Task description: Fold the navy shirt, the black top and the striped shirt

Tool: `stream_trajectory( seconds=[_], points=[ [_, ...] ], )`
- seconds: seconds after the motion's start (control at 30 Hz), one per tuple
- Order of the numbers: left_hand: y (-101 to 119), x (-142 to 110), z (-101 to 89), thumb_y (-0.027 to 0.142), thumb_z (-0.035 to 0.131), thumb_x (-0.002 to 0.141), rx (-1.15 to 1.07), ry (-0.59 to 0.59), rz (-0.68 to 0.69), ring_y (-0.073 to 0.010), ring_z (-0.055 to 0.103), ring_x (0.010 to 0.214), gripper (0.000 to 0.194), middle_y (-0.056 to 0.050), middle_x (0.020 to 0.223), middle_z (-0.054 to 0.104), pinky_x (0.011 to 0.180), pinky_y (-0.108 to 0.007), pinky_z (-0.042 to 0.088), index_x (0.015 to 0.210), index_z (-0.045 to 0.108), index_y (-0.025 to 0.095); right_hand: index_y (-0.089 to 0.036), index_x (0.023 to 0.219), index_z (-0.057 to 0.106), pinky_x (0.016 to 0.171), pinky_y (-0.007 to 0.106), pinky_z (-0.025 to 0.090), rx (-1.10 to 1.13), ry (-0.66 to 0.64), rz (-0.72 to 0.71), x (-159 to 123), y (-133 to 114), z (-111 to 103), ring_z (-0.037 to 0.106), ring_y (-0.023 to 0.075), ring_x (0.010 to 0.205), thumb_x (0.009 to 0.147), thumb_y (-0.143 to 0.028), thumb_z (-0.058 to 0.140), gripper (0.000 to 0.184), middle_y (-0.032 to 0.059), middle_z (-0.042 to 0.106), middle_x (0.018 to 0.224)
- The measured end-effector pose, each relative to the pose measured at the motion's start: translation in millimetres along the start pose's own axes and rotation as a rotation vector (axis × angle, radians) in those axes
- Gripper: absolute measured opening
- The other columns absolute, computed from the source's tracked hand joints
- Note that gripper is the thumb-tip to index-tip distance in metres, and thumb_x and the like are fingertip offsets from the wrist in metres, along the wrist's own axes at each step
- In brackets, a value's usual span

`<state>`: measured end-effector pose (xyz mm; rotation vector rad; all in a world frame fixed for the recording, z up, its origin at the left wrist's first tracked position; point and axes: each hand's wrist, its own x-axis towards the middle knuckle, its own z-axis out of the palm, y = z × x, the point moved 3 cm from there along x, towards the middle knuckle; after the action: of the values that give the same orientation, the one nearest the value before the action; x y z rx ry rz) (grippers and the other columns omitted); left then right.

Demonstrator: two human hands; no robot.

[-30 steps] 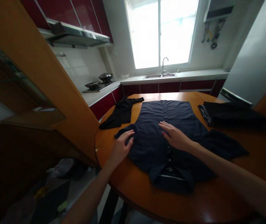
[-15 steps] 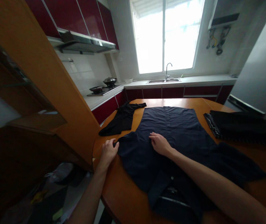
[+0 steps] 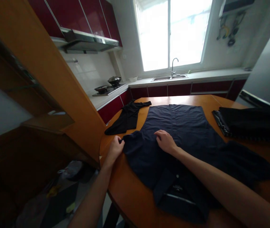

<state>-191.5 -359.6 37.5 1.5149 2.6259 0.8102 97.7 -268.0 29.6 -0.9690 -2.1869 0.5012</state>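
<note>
A dark navy button-up shirt lies spread front up on the wooden table, its collar toward me and its hem toward the window. At the table's left edge, my left hand pinches the end of the shirt's left-hand sleeve between thumb and fingers. My right hand rests on the shirt's chest, fingers bent and touching the cloth; whether they grip a bit of fabric I cannot tell. The other sleeve stretches out to the right, partly behind my right forearm.
A black garment lies at the table's far left. Folded dark clothes are stacked on the right. Beyond are a stove with pans, a sink and a window. A wooden cabinet stands close on the left; bags lie on the floor.
The view has shifted slightly, so everything sits a little further right and higher. My left hand stays on the sleeve end; the fingers of my right hand are more curled on the shirt.
</note>
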Motion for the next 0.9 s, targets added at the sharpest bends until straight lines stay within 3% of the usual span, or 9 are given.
stream_trajectory(
  seconds=[0.13, 0.2, 0.3, 0.37, 0.4, 0.47, 0.6, 0.73, 0.9],
  points=[
    [49, 9, -12.6, 0.025, 0.058, 0.083, -0.247, 0.04, 0.151, -0.0182, 0.063, 0.073, 0.01, -0.002, 0.082, 0.063, 0.067, -0.028, 0.048, 0.09, 0.053, 0.02, -0.017, 0.114, 0.071, 0.099, 0.031, 0.047, 0.133, -0.002, 0.018, 1, -2, -1, 0.066, 0.02, 0.108, 0.096, -0.018, 0.048, 0.029, 0.0089, 0.073, 0.115],
    [82, 9, -13.4, 0.027, 0.061, 0.082, -0.356, -0.015, 0.268, -0.0168, 0.063, 0.073, 0.015, -0.003, 0.086, 0.065, 0.068, -0.027, 0.049, 0.094, 0.056, 0.019, -0.019, 0.121, 0.068, 0.098, 0.032, 0.047, 0.159, -0.005, 0.053, 0, -4, -2, 0.066, 0.0213, 0.109, 0.1, -0.027, 0.046, 0.031, 0.0088, 0.072, 0.118],
    [129, 8, 0.7, 0.035, 0.068, 0.082, -0.524, -0.332, 0.419, -0.0163, 0.065, 0.07, 0.032, -0.003, 0.087, 0.068, 0.062, -0.026, 0.05, 0.107, 0.059, 0.018, -0.021, 0.137, 0.056, 0.092, 0.034, 0.049, 0.192, 0.006, 0.142, -1, -3, -3, 0.069, 0.0231, 0.104, 0.103, -0.038, 0.039, 0.041, 0.0094, 0.073, 0.115],
    [148, 10, 15.6, 0.042, 0.067, 0.084, -0.618, -0.569, 0.489, -0.0169, 0.067, 0.068, 0.04, -0.005, 0.086, 0.07, 0.055, -0.024, 0.049, 0.114, 0.06, 0.016, -0.021, 0.144, 0.048, 0.088, 0.034, 0.05, 0.23, 0.023, 0.171, -2, -2, -3, 0.07, 0.0233, 0.098, 0.104, -0.041, 0.034, 0.046, 0.0093, 0.074, 0.109],
    [152, 14, 22.5, 0.044, 0.064, 0.086, -0.646, -0.622, 0.514, -0.017, 0.067, 0.067, 0.04, -0.006, 0.086, 0.072, 0.054, -0.024, 0.048, 0.114, 0.061, 0.016, -0.021, 0.145, 0.047, 0.086, 0.034, 0.051, 0.245, 0.027, 0.174, -2, -1, -3, 0.07, 0.0231, 0.094, 0.104, -0.042, 0.033, 0.047, 0.0085, 0.074, 0.106],
    [149, 30, 32.9, 0.044, 0.061, 0.088, -0.647, -0.55, 0.542, -0.0173, 0.067, 0.07, 0.035, -0.007, 0.087, 0.073, 0.059, -0.025, 0.05, 0.108, 0.066, 0.015, -0.023, 0.141, 0.051, 0.08, 0.033, 0.051, 0.253, 0.022, 0.177, -2, 1, -2, 0.07, 0.0221, 0.085, 0.104, -0.043, 0.034, 0.046, 0.006, 0.074, 0.095],
    [113, 68, 44.0, 0.038, 0.063, 0.084, -0.481, -0.313, 0.534, -0.0184, 0.066, 0.075, 0.025, -0.007, 0.09, 0.074, 0.072, -0.03, 0.051, 0.094, 0.072, 0.016, -0.023, 0.13, 0.06, 0.072, 0.029, 0.049, 0.2, -0.029, 0.19, -1, 7, 5, 0.066, 0.0188, 0.075, 0.093, -0.036, 0.055, 0.039, 0.0024, 0.072, 0.087],
    [81, 88, 44.5, 0.037, 0.062, 0.083, -0.41, -0.357, 0.504, -0.0194, 0.065, 0.078, 0.026, -0.008, 0.09, 0.074, 0.073, -0.029, 0.05, 0.091, 0.074, 0.016, -0.024, 0.122, 0.066, 0.069, 0.028, 0.048, 0.132, -0.052, 0.201, -2, 7, 8, 0.064, 0.018, 0.072, 0.087, -0.026, 0.059, 0.036, 0.0016, 0.071, 0.085],
    [70, 86, 45.9, 0.049, 0.067, 0.079, -0.338, -0.516, 0.538, -0.0189, 0.061, 0.076, 0.034, -0.006, 0.082, 0.068, 0.071, -0.028, 0.049, 0.083, 0.075, 0.016, -0.024, 0.112, 0.071, 0.073, 0.031, 0.05, 0.12, -0.065, 0.171, -4, 6, 9, 0.066, 0.0192, 0.076, 0.087, -0.025, 0.057, 0.028, 0.0027, 0.072, 0.089]
  ],
)
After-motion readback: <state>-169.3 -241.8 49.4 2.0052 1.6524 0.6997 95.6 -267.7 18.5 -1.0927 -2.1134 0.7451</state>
